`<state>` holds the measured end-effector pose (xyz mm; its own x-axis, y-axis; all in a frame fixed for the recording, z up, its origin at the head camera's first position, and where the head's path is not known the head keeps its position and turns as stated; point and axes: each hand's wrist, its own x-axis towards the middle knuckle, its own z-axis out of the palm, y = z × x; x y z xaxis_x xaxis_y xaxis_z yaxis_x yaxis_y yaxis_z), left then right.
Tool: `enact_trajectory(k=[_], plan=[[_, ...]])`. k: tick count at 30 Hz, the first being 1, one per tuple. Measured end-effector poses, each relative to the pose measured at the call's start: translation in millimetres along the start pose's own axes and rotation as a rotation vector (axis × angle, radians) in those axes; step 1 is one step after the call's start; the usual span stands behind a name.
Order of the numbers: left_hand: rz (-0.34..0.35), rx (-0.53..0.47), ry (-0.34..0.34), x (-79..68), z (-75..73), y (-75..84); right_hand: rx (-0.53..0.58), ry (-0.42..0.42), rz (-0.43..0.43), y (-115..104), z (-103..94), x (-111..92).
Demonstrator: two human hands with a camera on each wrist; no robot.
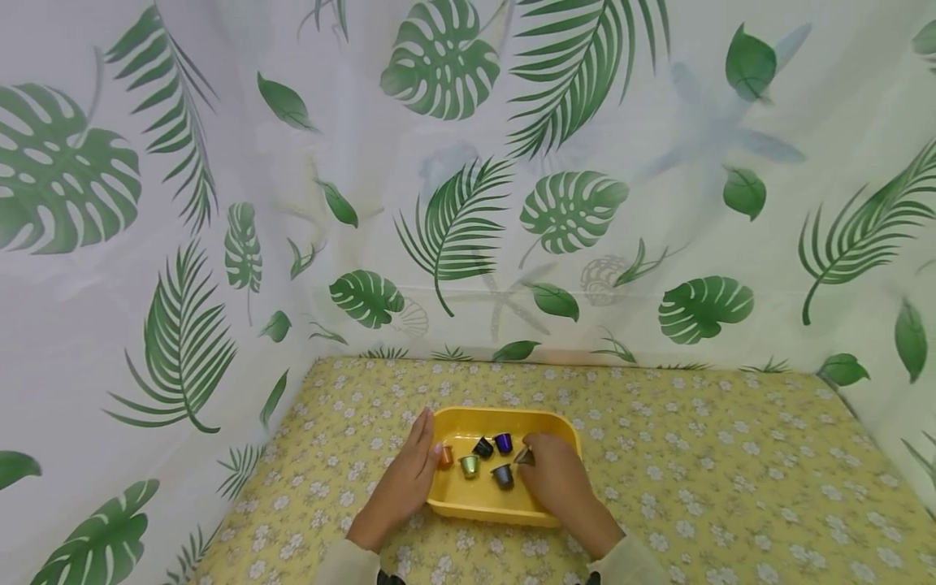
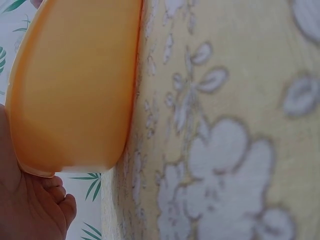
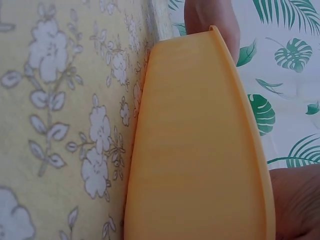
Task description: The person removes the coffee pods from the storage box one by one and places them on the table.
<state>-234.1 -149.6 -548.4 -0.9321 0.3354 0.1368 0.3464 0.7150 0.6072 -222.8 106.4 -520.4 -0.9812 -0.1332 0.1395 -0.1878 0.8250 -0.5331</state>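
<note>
A yellow tray (image 1: 483, 513) stands before me with several coffee capsules inside. My left hand (image 1: 405, 479) holds its left end, thumb over the rim and fingers along the outside. By that thumb lies an orange capsule (image 1: 446, 457), with a light green capsule (image 1: 470, 466) beside it. A black capsule (image 1: 483, 447) and a purple capsule (image 1: 503, 443) lie close together towards the back. Nearer the front is a dark grey capsule (image 1: 502, 476). Reaching in over the right side, my right hand (image 1: 559, 479) pinches a greyish-brown capsule (image 1: 524, 456), partly hidden by the fingers.
Under the tray spreads a yellow tablecloth (image 1: 702, 471) with white flowers. White sheets with green leaf prints (image 1: 449, 236) hang behind the table and along its sides. Both wrist views mostly show the tray's outer wall (image 3: 195, 140).
</note>
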Motion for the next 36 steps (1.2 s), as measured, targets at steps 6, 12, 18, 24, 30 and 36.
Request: enact_trajectory(k=[6,12,18,24,30,36], plan=[[-0.005,-0.013,0.004,-0.5,0.0,-0.5,0.039,0.014,-0.001,1,-8.7,-6],[-0.029,-0.052,0.0,-4.5,-1.1,-4.9,0.06,0.037,-0.003,2,-14.7,-7],[0.016,-0.023,-0.021,-8.7,-3.2,-6.0,0.082,0.087,-0.031,8,-20.6,-10],[0.035,0.027,-0.038,-6.2,-0.5,-5.0,0.086,0.143,-0.036,15,-30.2,-16],[0.026,0.037,-0.05,-4.9,0.5,-4.6,0.13,0.19,-0.053,25,-39.2,-20],[0.025,0.038,-0.056,-5.0,0.2,-3.0,0.163,0.252,-0.061,34,-45.3,-23]])
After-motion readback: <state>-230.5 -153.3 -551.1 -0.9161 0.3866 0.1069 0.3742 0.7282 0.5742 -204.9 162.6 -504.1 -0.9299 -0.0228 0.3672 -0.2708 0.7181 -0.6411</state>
